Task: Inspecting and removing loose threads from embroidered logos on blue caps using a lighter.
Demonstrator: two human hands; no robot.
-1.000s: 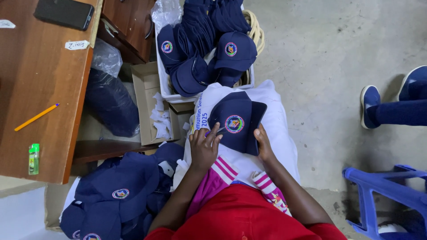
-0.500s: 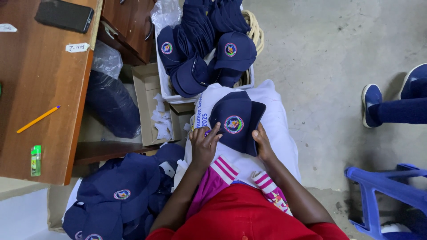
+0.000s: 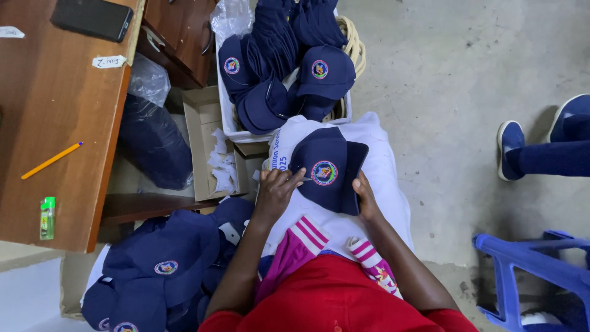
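A navy cap with a round embroidered badge (image 3: 329, 169) lies on white cloth (image 3: 381, 184) spread over my lap. My left hand (image 3: 278, 190) rests on the cap's left edge, fingers bent, pinching a small thin tool against the fabric beside the badge. My right hand (image 3: 362, 197) holds the cap's right side near the brim, thumb on top. Both forearms reach forward from my red top.
A white bin (image 3: 230, 126) heaped with navy caps (image 3: 295, 55) stands ahead. More caps (image 3: 166, 264) pile at my lower left. A wooden desk (image 3: 49, 110) holds a phone, pencil and lighter. Another person's blue shoes (image 3: 510, 147) and a blue plastic stool (image 3: 534, 270) are on the right.
My left hand has shifted slightly right, fingertips closer to the badge. The cap and my right hand have barely moved.
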